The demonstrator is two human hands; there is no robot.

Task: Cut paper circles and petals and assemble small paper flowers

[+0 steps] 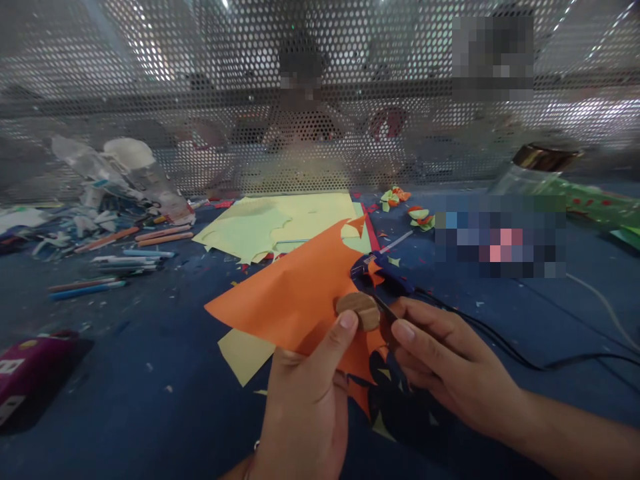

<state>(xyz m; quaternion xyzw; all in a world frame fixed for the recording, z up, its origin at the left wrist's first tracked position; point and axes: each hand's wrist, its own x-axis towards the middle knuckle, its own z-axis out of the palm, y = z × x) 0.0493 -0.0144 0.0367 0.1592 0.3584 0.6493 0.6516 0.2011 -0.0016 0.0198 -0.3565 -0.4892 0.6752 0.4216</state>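
My left hand (313,400) pinches a sheet of orange paper (295,293), its thumb pressing a small round piece of brown cardboard (363,311) against the sheet. Curved bites are cut out of the paper's right edge. Close by on the right, my right hand (450,360) is closed on dark scissors; a narrow blade (384,308) shows beside the cardboard disc, and the handles are mostly hidden by the fingers. Just beyond the hands lies a blue glue gun (387,275), partly behind the orange paper.
Pale yellow and green sheets (320,208) lie at the back before a perforated metal screen (240,133). Pencils (163,235), scraps and a plastic bottle (150,180) are on the left, with a purple case (35,373) nearer. A black cord (500,343) and a gold-lidded jar (545,160) are right.
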